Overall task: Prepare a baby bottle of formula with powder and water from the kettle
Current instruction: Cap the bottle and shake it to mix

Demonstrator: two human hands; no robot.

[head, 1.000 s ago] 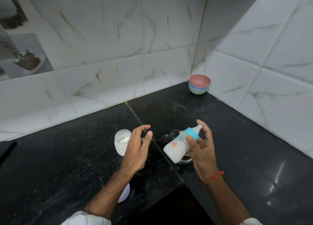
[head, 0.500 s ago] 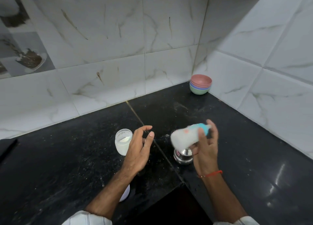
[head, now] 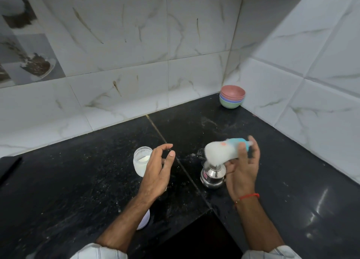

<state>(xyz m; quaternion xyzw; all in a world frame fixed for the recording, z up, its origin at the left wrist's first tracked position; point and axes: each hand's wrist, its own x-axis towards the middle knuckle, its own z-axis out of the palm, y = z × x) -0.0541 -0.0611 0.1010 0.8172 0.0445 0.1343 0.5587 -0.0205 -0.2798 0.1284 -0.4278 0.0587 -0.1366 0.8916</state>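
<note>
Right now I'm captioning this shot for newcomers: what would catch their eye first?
The motion-blurred baby bottle of white formula, lying nearly sideways in the right hand above a small steel pot. Next, the open left hand beside a glass jar of powder, and the stacked coloured bowls in the far corner.

White marbled wall tiles (head: 124, 44) meet in corner; glossy black countertop (head: 68, 180).
</note>
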